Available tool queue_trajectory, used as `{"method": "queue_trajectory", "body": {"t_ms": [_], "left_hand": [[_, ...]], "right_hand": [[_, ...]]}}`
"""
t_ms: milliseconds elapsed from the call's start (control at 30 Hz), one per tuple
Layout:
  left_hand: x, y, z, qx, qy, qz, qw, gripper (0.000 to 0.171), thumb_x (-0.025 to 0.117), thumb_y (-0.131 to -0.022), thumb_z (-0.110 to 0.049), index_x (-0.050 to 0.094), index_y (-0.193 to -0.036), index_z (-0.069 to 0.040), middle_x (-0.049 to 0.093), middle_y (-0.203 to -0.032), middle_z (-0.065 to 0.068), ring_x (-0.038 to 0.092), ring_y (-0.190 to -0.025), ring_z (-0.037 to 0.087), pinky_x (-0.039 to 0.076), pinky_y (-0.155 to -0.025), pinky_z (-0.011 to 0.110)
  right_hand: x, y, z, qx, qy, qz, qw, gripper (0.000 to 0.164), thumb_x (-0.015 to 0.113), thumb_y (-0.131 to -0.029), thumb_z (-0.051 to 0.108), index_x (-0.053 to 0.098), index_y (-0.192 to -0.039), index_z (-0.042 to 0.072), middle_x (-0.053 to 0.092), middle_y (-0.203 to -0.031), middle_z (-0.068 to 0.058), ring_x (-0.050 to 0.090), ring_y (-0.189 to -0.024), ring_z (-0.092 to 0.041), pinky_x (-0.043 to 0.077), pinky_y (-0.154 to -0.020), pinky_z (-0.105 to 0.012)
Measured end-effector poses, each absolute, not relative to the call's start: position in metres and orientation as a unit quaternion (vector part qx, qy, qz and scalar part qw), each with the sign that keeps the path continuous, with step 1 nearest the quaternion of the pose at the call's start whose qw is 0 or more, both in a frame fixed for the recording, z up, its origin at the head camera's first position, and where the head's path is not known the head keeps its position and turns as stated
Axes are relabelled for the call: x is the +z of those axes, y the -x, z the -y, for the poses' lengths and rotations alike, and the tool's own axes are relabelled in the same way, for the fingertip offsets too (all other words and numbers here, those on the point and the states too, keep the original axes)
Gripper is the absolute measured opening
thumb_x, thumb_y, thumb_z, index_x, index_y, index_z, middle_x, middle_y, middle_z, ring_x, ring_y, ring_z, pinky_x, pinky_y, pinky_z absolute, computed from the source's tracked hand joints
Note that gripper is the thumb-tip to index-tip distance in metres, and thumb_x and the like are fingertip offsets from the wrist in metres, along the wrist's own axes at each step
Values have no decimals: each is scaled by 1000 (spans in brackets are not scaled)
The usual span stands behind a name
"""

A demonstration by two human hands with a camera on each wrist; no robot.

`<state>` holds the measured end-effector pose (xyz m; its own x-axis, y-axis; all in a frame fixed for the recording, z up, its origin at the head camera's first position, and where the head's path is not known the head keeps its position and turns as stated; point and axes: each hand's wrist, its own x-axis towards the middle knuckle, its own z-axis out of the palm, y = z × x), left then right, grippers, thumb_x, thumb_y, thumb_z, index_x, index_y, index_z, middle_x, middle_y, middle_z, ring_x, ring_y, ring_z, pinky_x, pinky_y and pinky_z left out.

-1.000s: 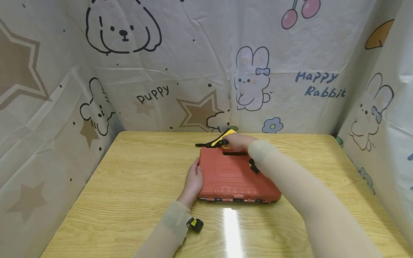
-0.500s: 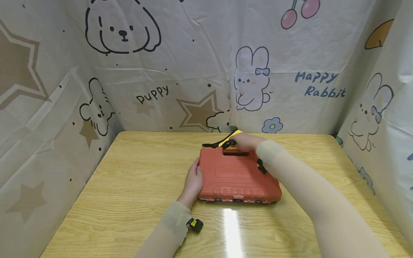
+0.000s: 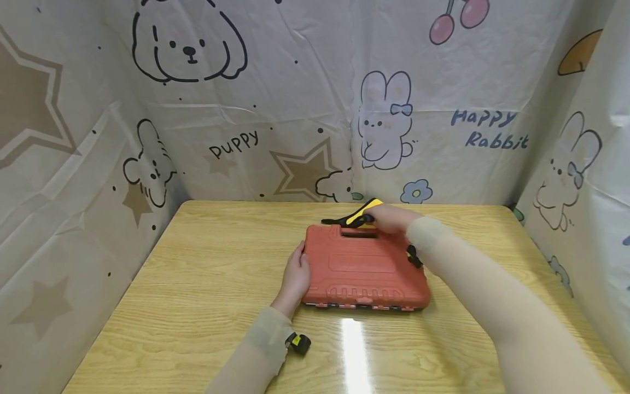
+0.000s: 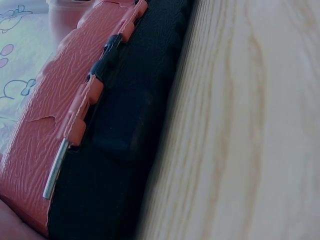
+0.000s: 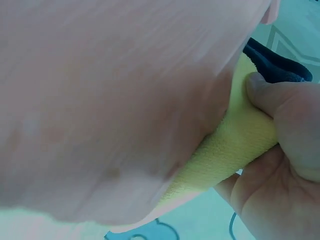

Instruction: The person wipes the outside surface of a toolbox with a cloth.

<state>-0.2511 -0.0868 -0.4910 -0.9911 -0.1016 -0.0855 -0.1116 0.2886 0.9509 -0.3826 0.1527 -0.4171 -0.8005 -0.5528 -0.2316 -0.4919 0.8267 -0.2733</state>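
A red plastic tool case (image 3: 361, 268) with a black base lies flat on the table, its handle on the far side. My left hand (image 3: 295, 273) holds the case's left side, with the thumb over the lid's edge. At the far edge, my right hand (image 3: 391, 218) pinches a yellow cloth (image 5: 225, 140) with black parts against the case near the handle. The cloth's black end (image 3: 334, 221) sticks out to the left behind the case. In the left wrist view, the hinge side shows a metal pin (image 4: 55, 167) between red and black plastic.
The wood-grain table (image 3: 206, 284) extends around the case, with a bright light reflection in front. Patterned white cloth walls (image 3: 315, 109) stand at the back and both sides. A small black-and-yellow device (image 3: 299, 343) sits at the left wrist.
My right hand has slid to the right along the case's far edge with the yellow cloth, uncovering more of the handle. The left hand and the case have stayed in place.
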Motion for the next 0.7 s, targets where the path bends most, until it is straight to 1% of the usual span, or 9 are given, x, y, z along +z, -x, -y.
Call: {"method": "queue_trajectory", "body": {"t_ms": [167,433,700], "left_hand": [[-491,251,86,593,68,-802,3,48,26,-104,-17,25,-150,-5,26,-155,20,21,-140,32,21,-116,53],[-491,251,86,597,67,-799,1,47,27,-104,-17,26,-150,-4,27,-155,21,21,-139,32,21,-116,53],[-489,251,86,597,69,-799,4,48,27,-104,-17,26,-150,-4,26,-155,20,20,-140,32,20,-116,53]], "right_hand": [[-420,381,-166,-110,273,-945,145,19,49,-94,5,65,-103,9,67,-104,-10,55,-92,-23,48,-93,-46],[-421,378,-181,-136,273,-944,129,20,49,-95,6,65,-106,8,67,-104,-11,56,-94,-24,47,-96,-48],[-422,374,-197,-141,269,-948,100,23,46,-99,12,63,-112,8,67,-109,-15,58,-99,-27,48,-95,-52]]}}
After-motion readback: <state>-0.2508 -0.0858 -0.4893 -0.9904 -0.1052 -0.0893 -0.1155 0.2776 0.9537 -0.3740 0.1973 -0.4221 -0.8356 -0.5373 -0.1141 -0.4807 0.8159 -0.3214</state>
